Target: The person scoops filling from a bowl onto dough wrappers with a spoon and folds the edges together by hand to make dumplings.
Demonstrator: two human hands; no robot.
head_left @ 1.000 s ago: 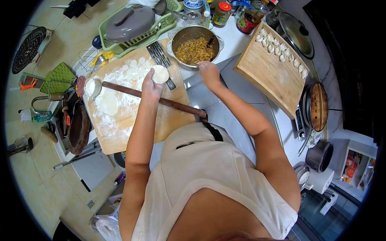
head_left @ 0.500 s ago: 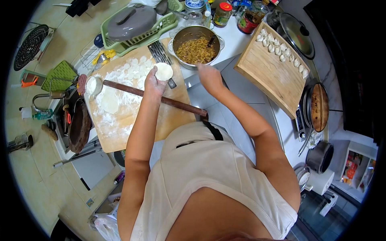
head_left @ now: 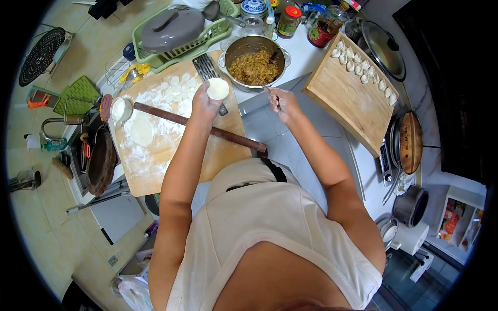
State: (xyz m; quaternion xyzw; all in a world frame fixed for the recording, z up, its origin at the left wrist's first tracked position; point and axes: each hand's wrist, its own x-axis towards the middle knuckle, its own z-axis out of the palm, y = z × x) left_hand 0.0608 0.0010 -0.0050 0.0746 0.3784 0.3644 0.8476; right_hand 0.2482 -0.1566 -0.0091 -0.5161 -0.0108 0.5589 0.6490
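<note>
A round dough wrapper (head_left: 218,89) lies in my left hand (head_left: 206,103), pinched at its edge above the floured wooden board (head_left: 223,150). My right hand (head_left: 284,105) is closed round a thin utensil (head_left: 267,89) whose tip points at the rim of the pot; its exact kind is too small to tell. Chopped filling fills the bottom of the two-handled pot (head_left: 222,61), where a dark handle stands at the right. Across the board rests a long wooden rolling pin (head_left: 233,136). Small dough rounds (head_left: 176,90) and a larger flat dough sheet (head_left: 141,132) lie in the flour.
To the right, a wooden tray (head_left: 345,98) bears rows of filled dumplings (head_left: 358,67). A white bowl of flour (head_left: 121,110) sits at the board's left edge. Behind are a green basket (head_left: 207,41) and a red-lidded jar (head_left: 288,23). The sink (head_left: 78,176) is left.
My right hand has drawn back from the pot's rim, slightly down and right, and the thin utensil now shows in it. The left hand with the wrapper has shifted slightly right.
</note>
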